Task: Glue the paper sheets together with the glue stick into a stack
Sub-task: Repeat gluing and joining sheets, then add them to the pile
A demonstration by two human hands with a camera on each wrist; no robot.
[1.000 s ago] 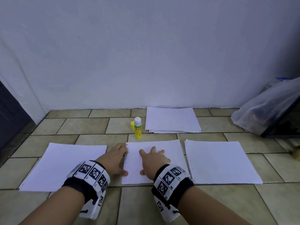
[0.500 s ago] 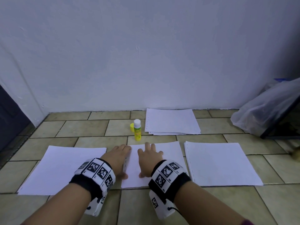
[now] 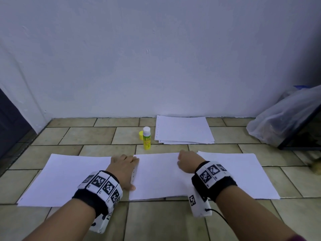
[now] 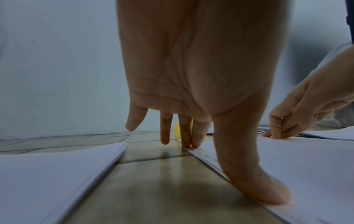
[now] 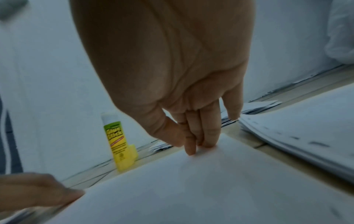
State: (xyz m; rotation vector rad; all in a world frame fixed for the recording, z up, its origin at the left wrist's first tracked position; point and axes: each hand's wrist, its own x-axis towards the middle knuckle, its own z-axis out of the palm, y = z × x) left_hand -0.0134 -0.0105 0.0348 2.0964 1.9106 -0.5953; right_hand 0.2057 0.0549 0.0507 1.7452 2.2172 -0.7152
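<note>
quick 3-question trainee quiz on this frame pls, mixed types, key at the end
1. True or false: the glue stick stands upright on the floor with its cap off.
2. Multiple choice: the left hand rests on which edge of the middle sheet?
A. its left edge, with the punched holes
B. its right edge
C. its near edge
3. Fill in: the right hand touches the middle sheet at its far ____ corner.

Key:
1. True; the yellow cap lies beside it.
2. A
3. right
</note>
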